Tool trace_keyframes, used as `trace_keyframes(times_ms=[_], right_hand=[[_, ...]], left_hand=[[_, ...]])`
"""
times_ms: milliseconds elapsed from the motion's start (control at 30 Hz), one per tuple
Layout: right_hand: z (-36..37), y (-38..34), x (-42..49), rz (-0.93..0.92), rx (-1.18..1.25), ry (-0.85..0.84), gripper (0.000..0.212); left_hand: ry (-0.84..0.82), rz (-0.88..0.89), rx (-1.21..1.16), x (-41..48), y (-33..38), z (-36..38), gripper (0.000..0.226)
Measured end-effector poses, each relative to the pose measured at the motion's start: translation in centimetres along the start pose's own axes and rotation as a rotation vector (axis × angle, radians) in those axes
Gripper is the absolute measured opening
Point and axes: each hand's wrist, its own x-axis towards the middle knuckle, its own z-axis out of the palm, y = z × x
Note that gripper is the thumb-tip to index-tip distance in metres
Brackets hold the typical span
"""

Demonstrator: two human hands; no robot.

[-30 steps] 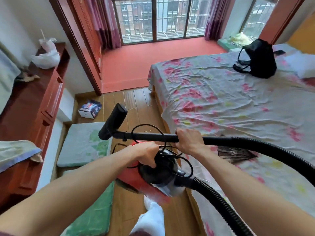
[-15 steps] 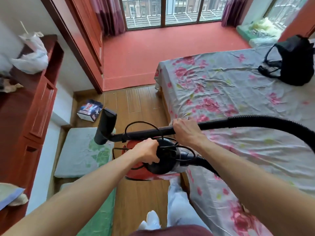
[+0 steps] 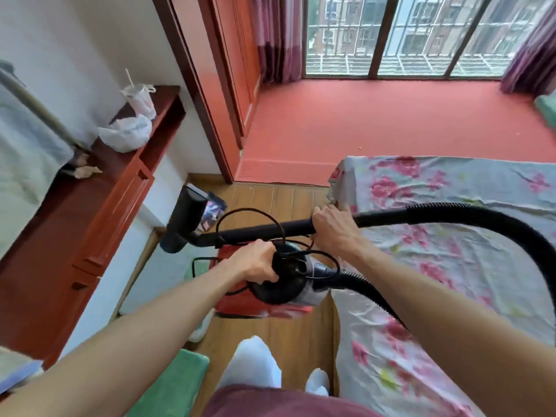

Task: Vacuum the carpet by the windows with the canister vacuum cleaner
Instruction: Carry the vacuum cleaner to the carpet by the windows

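I carry the red and black canister vacuum [image 3: 279, 284] above the wooden floor. My left hand [image 3: 255, 263] grips the handle on top of the canister, where the power cord is looped. My right hand [image 3: 334, 230] grips the black wand [image 3: 264, 233], held level, with the black floor nozzle [image 3: 183, 224] at its left end. The ribbed black hose [image 3: 481, 218] arcs from the wand over the bed and back to the canister. The red carpet [image 3: 376, 127] lies ahead on a raised step below the windows [image 3: 406, 34].
A bed with a floral sheet [image 3: 451, 266] fills the right side. A red wooden dresser [image 3: 90, 206] with plastic bags lines the left wall. A small box [image 3: 212, 213] and green and pale mats [image 3: 177, 383] lie on the wood floor. Purple curtains hang beside the windows.
I have walked forward along the bed toward the carpet. The view has tilted up and the carpet step is nearer. Both hands keep their grips.
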Motion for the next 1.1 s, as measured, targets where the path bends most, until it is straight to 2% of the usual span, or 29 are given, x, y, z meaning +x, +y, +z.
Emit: trace_keyframes(times_ms=[133, 300, 467, 567, 800, 967, 1100], right_hand=[[-0.6, 0.1, 6.5, -0.013, -0.011, 0.002, 0.023], [-0.1, 0.4, 15.5, -0.011, -0.065, -0.028, 0.026], [-0.8, 1.4, 23.4, 0.055, -0.041, -0.104, 0.028], [-2.0, 2.8, 27.5, 0.107, -0.038, -0.071, 0.026], [-4.1, 8.8, 35.3, 0.27, 0.025, -0.073, 0.019], [-3.9, 14.4, 41.4, 0.336, 0.045, -0.091, 0.023], [-4.7, 19.3, 47.6, 0.337, 0.075, -0.116, 0.014]], left_hand=[[-0.003, -0.039, -0.05, 4.1, -2.2, -3.1, 0.017], [-0.047, -0.004, -0.074, 11.4, -5.9, -7.8, 0.016], [-0.083, 0.038, 0.008, 18.0, -8.6, -13.2, 0.021], [-0.056, 0.08, 0.108, 22.2, -9.3, -17.2, 0.026], [0.017, 0.179, 0.306, 32.0, -8.7, -25.0, 0.028], [0.002, 0.195, 0.333, 39.6, -7.4, -29.1, 0.03], [-0.014, 0.179, 0.277, 46.1, -5.4, -33.0, 0.034]])
